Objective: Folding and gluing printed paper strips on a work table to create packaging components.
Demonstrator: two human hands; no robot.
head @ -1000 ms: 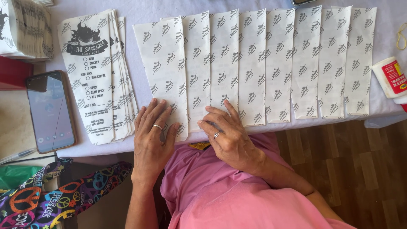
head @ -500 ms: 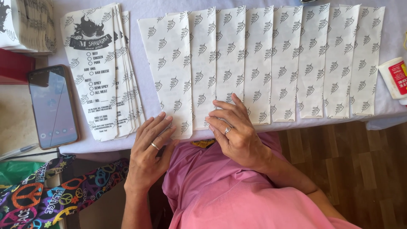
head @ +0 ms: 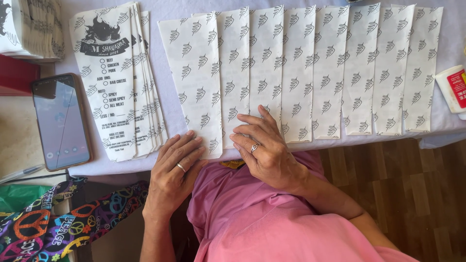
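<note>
A row of several overlapping white paper wrappers (head: 310,68) with a small grey pattern lies across the table. My left hand (head: 174,177), with a ring, rests flat at the table's near edge, fingertips on the bottom corner of the leftmost wrapper (head: 194,82). My right hand (head: 262,150), also ringed, lies with its fingers spread on the lower ends of the second and third wrappers. Neither hand grips anything. A fanned stack of printed wrappers (head: 119,82) with a black flame logo lies to the left.
A smartphone (head: 60,121) lies left of the printed stack, a pen (head: 22,172) below it. Another paper stack (head: 29,29) sits top left. A white and red container (head: 454,87) stands at the right edge. A colourful patterned bag (head: 58,223) lies lower left.
Both hands slid slightly along the near edge of the wrappers; my right hand's fingers now reach further onto the wrappers' lower ends. The wrappers stay in place.
</note>
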